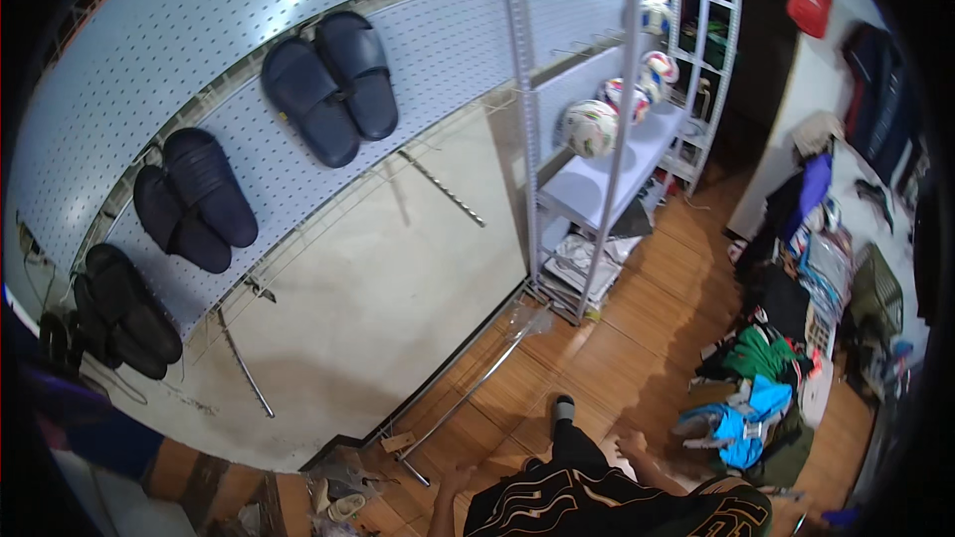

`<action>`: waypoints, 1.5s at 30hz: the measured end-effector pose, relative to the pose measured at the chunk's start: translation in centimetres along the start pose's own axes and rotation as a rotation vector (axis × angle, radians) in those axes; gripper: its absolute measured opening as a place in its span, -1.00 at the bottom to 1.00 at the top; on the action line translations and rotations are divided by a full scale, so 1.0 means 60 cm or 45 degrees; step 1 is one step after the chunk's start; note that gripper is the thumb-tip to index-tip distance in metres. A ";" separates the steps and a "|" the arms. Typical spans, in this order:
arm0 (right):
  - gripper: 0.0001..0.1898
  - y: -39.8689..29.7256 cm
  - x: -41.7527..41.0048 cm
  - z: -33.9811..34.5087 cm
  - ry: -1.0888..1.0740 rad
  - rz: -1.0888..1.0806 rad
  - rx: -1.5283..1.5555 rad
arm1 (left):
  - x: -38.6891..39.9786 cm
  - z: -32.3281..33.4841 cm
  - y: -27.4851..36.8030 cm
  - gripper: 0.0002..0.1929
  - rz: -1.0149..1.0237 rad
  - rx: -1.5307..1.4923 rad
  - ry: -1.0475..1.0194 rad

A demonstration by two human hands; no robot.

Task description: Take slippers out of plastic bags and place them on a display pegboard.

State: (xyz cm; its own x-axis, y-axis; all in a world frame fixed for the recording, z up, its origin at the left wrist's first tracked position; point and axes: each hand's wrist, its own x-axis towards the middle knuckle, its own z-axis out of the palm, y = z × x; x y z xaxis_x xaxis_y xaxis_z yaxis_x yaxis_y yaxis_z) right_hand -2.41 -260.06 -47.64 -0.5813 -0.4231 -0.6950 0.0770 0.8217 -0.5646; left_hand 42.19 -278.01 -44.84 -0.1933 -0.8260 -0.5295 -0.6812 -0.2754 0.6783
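My left hand [456,477] hangs low at the bottom of the view, beside a metal rail [477,382] lying on the tiled floor, and apart from it. To the right of my black shirt, my right hand [633,444] hangs over the floor, slightly blurred, with nothing seen in it. Ahead on the perforated wall panel [440,30] hang a pair of navy slide sandals [306,93], a second dark pair [209,179] and a black pair [127,313]. Below them, a metal display arm [444,190] and another display arm [245,365] stick out from the wire grid.
A metal rack [574,190] holds several footballs [589,128]. Piled clothes [768,350] and a bright blue bag-like item [753,418] line the right side. Light-coloured shoes [345,507] and clear plastic lie at the lower left. Plastic wrap [530,321] touches the rail's far end.
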 end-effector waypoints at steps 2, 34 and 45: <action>-0.68 0.309 -0.022 -0.088 0.130 0.446 0.428 | -0.005 0.033 -0.020 -0.49 -0.002 0.000 -0.172; -0.89 0.965 -0.786 0.062 1.339 1.169 1.732 | -0.351 0.788 0.190 -0.85 0.269 1.373 -1.451; -0.76 1.011 -0.781 0.094 1.437 1.213 2.503 | -0.600 1.182 0.234 -0.80 2.097 2.033 -2.064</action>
State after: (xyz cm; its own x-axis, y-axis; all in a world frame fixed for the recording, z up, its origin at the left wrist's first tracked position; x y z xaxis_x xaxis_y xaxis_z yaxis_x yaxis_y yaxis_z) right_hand 34.04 -192.57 -51.84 0.0712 0.4852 -0.8715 0.3969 -0.8153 -0.4215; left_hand -10.50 -217.23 -52.38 -0.2255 0.7961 -0.5615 0.6965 0.5348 0.4785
